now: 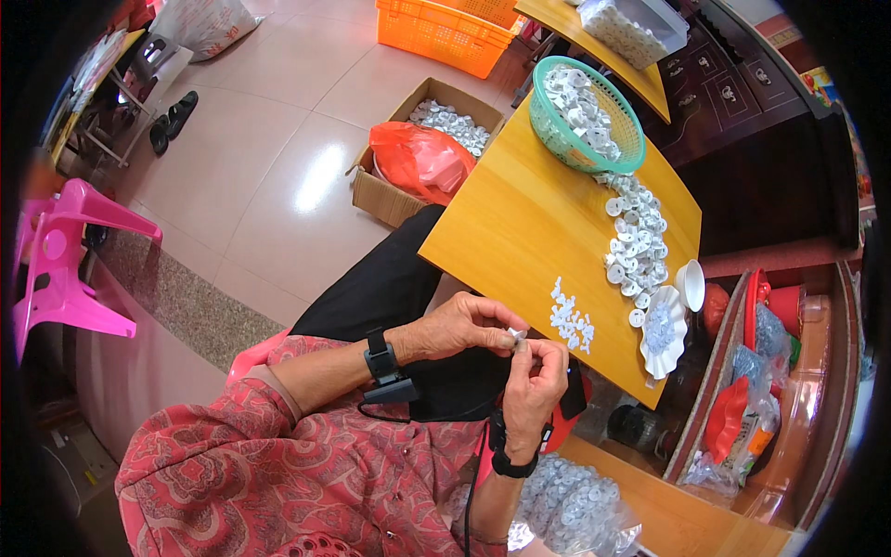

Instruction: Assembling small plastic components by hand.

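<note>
Over my lap, near the table's near edge, my left hand [453,325] and my right hand [536,379] meet fingertip to fingertip. Both pinch a small white plastic piece [517,333], mostly covered by the fingers. On the yellow wooden table [520,209], just beyond my hands, lie several tiny white parts [571,320] in a loose cluster. To their right runs a long heap of round white plastic pieces [639,237]. A white scalloped dish [675,345] holds small translucent bits, with a white bowl [690,285] beside it.
A green basket [548,139] of white parts stands at the table's far end. Left of the table is a cardboard box [376,200] with a red plastic bag [418,153]. A pink stool [70,255] stands far left; a clear bag of discs [575,501] lies near my right forearm.
</note>
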Demonstrator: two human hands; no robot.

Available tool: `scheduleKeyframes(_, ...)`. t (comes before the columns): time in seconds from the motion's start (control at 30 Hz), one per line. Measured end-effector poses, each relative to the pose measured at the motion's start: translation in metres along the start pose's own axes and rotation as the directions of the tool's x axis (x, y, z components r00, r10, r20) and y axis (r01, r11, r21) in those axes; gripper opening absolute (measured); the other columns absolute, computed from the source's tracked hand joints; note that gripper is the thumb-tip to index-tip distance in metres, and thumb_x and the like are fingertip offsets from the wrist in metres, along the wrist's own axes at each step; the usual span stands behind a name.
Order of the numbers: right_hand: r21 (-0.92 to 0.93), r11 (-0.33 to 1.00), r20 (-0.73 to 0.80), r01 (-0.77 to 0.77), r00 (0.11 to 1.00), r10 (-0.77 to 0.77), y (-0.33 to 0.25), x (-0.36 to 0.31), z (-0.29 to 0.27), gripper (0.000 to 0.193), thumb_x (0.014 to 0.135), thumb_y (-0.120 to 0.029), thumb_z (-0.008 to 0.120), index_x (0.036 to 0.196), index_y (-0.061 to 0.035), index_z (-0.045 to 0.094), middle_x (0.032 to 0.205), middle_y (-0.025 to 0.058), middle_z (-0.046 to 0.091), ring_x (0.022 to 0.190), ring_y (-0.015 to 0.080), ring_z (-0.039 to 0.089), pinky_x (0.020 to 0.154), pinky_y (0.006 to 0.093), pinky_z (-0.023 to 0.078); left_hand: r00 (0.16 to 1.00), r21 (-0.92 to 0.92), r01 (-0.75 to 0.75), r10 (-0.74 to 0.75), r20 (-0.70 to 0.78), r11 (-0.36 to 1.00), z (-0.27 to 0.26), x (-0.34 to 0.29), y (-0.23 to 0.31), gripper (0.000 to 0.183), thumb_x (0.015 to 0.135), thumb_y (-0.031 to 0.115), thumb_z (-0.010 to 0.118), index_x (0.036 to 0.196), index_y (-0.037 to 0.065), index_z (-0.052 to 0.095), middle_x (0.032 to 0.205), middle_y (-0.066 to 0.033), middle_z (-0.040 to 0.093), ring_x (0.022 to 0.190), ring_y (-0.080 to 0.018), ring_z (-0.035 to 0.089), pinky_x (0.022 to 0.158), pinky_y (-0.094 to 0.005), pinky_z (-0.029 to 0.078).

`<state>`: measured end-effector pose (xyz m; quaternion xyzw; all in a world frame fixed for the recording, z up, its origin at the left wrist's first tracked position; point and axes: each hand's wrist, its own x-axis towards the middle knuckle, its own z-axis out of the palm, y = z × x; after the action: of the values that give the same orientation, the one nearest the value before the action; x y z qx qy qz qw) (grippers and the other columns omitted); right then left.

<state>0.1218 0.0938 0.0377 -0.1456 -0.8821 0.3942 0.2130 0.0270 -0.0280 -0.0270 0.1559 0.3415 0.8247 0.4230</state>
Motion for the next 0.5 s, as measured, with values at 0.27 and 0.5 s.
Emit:
scheduleKeyframes(0.27, 0.193, 0.978, 0.018, -0.079, 0.997, 0.077, 0.008, 0.003, -0.004, 0.016, 0.092, -0.011, 0.063, 0.085, 0.0014, 0.056, 0.083, 0.008, 0.055, 0.071, 0.016, 0.054, 0.064, 0.0298, 0.044, 0.999, -0.061, 0.041, -0.043, -0.03, 0.997, 0.005, 0.0, 0.003, 0.024, 0.09, 0.005, 0.066, 0.112, -0.001, 0.065, 0.103, -0.0102, 0.067, 0.092, -0.0163, 0.066, 0.083, -0.0297, 0.057)
scheduleKeyframes(0.5, 0.194, 0.967, -0.076, -0.166, 0.98, 0.183, 0.018, 0.001, -0.01, 0.016, 0.094, -0.012, 0.062, 0.087, 0.0016, 0.059, 0.08, -0.0001, 0.054, 0.069, 0.0059, 0.049, 0.063, 0.0212, 0.041, 0.995, -0.104, 0.053, -0.062, -0.078, 0.993, 0.009, 0.004, 0.016, 0.027, 0.093, 0.013, 0.064, 0.117, -0.001, 0.062, 0.104, -0.0088, 0.067, 0.089, -0.0152, 0.066, 0.078, -0.0283, 0.058)
